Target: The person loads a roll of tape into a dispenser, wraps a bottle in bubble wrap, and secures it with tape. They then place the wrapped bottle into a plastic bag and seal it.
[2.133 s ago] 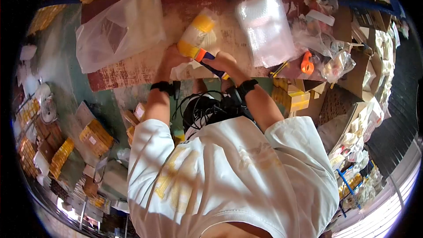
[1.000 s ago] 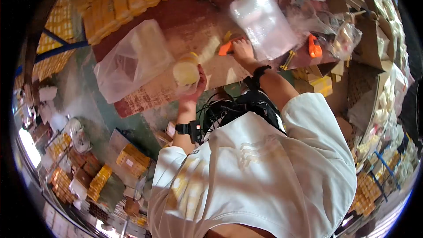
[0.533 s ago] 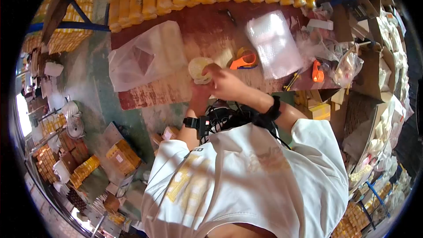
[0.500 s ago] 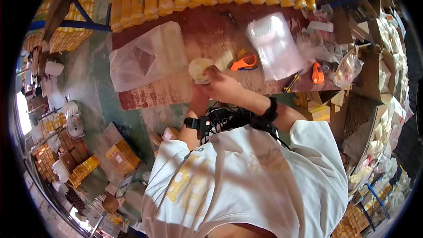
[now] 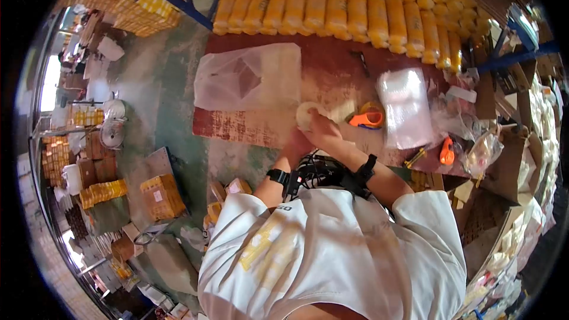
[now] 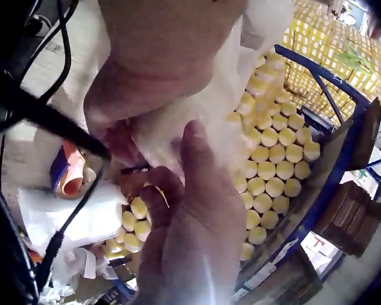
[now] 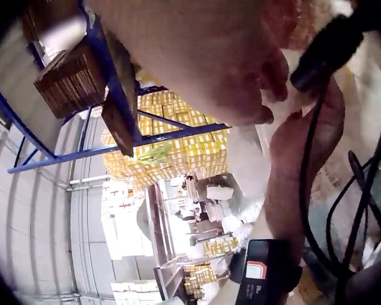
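A pale, round-ended bundle in clear plastic film point(image 5: 305, 114) stands with one end toward me over the table's front edge. My left hand point(image 5: 295, 146) grips its near side from below; in the left wrist view my left hand point(image 6: 159, 60) shows close up. My right hand point(image 5: 325, 131) bends over the bundle, fingers curled at the plastic wrap. The left wrist view has the right hand's thumb point(image 6: 195, 143) raised against the film point(image 6: 219, 136). Fingers of both hands meet in the right wrist view. An orange tape dispenser point(image 5: 366, 120) lies just right of them.
A large translucent bag point(image 5: 249, 77) lies left on the red table point(image 5: 237, 133). Bubble-wrap bags point(image 5: 406, 109) lie to the right, beside a yellow cutter point(image 5: 416, 157) and a second orange dispenser point(image 5: 447, 151). Yellow-wrapped rolls point(image 5: 314, 9) line the back. Cables point(image 5: 317, 172) hang at the waist.
The right hand had the tape dispenser at the bundle, put it on the table and came to the bundle's end. The left hand turned the bundle end-up. The head view has shifted.
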A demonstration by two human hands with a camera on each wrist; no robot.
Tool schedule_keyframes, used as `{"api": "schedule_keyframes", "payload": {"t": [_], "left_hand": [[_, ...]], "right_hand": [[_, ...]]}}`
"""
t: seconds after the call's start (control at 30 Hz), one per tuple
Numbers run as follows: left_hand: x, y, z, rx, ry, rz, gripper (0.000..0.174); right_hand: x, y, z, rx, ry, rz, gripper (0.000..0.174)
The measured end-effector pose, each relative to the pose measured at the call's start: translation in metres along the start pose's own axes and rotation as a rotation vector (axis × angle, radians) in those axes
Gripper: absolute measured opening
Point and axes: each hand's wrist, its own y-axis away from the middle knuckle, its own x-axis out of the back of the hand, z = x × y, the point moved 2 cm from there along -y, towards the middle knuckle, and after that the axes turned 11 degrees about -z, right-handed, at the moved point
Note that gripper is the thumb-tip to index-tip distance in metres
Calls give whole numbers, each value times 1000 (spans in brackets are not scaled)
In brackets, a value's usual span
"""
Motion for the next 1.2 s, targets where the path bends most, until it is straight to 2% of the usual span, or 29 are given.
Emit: {"api": "schedule_keyframes", "payload": {"t": [0.03, 0.07, 0.1, 0.17, 0.2, 0.27, 0.3, 0.4, 0.43, 0.5, 0.53, 0.63, 0.7, 0.73, 0.77, 0.8, 0.9, 1.0, 1.07, 1.13, 1.2], "left_hand": [[4, -1, -4, 66, 612, -9, 57], [13, 2, -7, 207, 840, 34, 56], [25, 7, -8, 349, 1069, 80, 56], [46, 18, 0, 630, 1532, 177, 55], [63, 17, 12, 412, 1304, 249, 54], [96, 6, 40, 10, 823, 355, 52], [102, -6, 42, -49, 686, 278, 51], [134, -12, 85, -83, -116, 71, 49], [140, -15, 99, -23, -280, 44, 44], [140, -17, 117, 95, -603, -24, 35], [136, -24, 107, 59, -520, 5, 27], [118, -44, 58, 31, -395, 164, 10], [137, -24, 87, 107, -426, 216, 6], [138, -15, 91, 178, -369, 152, 5], [138, -8, 95, 250, -314, 93, 5], [135, -3, 98, 323, -257, 38, 6], [116, 17, 111, 298, -409, 124, 13], [109, 19, 106, 365, -529, -21, 15], [107, 16, 115, 228, -566, 256, 15], [113, 5, 117, 206, -511, 337, 16], [120, -8, 110, 303, -358, 217, 19]], "right_hand": [[-8, -7, 5, 18, 74, 1, 40], [-16, -15, 11, 36, 145, 4, 36], [-22, -19, 19, 102, 119, 27, 26], [-13, -12, 9, 137, 106, 35, 21], [-9, -7, 7, 151, 100, 39, 18], [-13, -7, 13, 340, 67, 39, 16], [-22, -14, 24, 441, 87, 21, 16], [-43, -19, 38, 640, 5, -90, 14], [-45, -21, 41, 686, -44, -131, 13], [-52, -18, 49, 846, 138, -5, 10], [-53, -17, 54, 916, 232, 61, 9], [-33, -6, 64, 626, 275, 185, 8], [14, 8, 58, 435, 299, 226, 10], [35, 14, 54, 322, 309, 216, 11], [50, 13, 59, 299, 125, 229, 15], [58, 15, 60, 340, 171, 247, 16], [56, 15, 66, 443, 213, 256, 20], [58, 18, 67, 709, 172, 291, 21], [62, 21, 60, 758, 339, 324, 20], [66, 16, 58, 762, 481, 330, 21], [66, 7, 64, 718, 594, 300, 21]]}}
